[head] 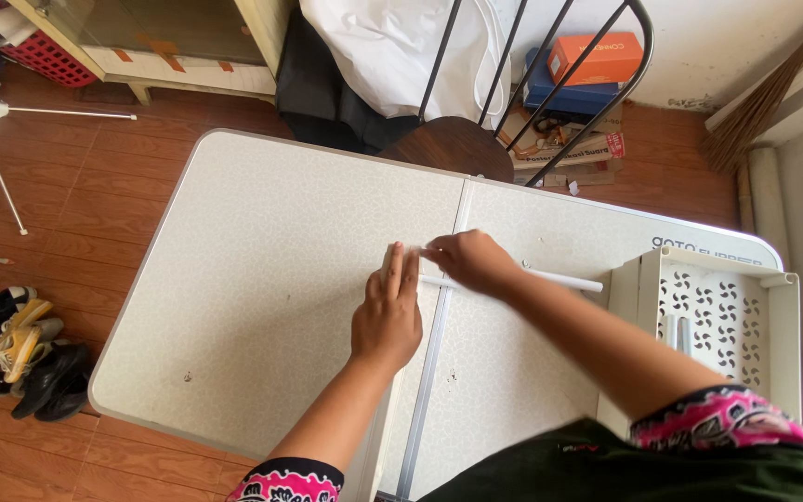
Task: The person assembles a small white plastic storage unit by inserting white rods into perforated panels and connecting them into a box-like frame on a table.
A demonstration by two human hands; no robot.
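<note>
My left hand (pixel 388 311) lies flat on the white folding table (pixel 262 270), its fingers pressing on a small white piece (pixel 390 253) near the table's centre seam. My right hand (pixel 469 260) pinches the end of a thin white rod (pixel 564 279) that lies across the table toward the right. The two hands meet at the rod's left end, where the small piece and the rod seem to touch. The join itself is hidden under my fingers.
A white perforated plastic tray (pixel 722 316) with two rods in it stands at the table's right edge. A dark chair (pixel 457 144) sits behind the table, with boxes (pixel 597 60) and a white bag beyond. Shoes (pixel 25 349) lie on the floor at left, a broom (pixel 773 88) leans at right.
</note>
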